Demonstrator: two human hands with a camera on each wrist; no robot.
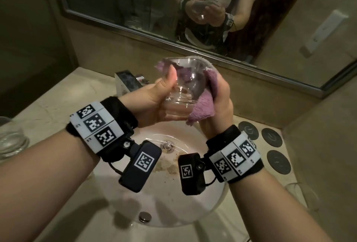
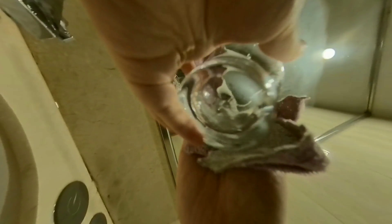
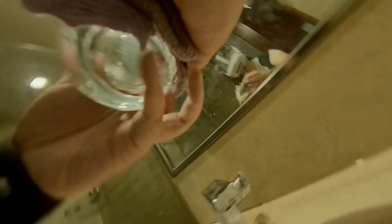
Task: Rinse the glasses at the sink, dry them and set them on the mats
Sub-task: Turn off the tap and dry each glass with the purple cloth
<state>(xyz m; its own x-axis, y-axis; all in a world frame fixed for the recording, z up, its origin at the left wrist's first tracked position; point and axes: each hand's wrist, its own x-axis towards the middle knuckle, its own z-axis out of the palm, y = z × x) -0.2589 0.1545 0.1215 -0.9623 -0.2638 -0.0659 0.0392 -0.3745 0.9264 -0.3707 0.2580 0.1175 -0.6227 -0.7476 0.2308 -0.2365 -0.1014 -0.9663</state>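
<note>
Over the sink, my left hand [image 1: 166, 94] grips a clear glass [image 1: 185, 85] near its thick base, thumb up along the side. My right hand [image 1: 220, 94] holds a purple cloth [image 1: 202, 108] wrapped against the glass's right side, and some cloth shows inside the bowl. The left wrist view looks up at the glass base [image 2: 229, 100], with the cloth [image 2: 286, 152] bunched beside it. In the right wrist view the glass [image 3: 118, 69] rests against my left hand's fingers [image 3: 152, 83], under the cloth [image 3: 106, 9]. Three dark round mats [image 1: 272, 137] lie on the counter to the right.
The white basin [image 1: 173, 193] with its drain lies below my hands, and the chrome faucet [image 1: 127, 83] stands behind it. Another clear glass [image 1: 11, 139] stands on the counter at far left. A mirror [image 1: 135, 0] covers the wall behind.
</note>
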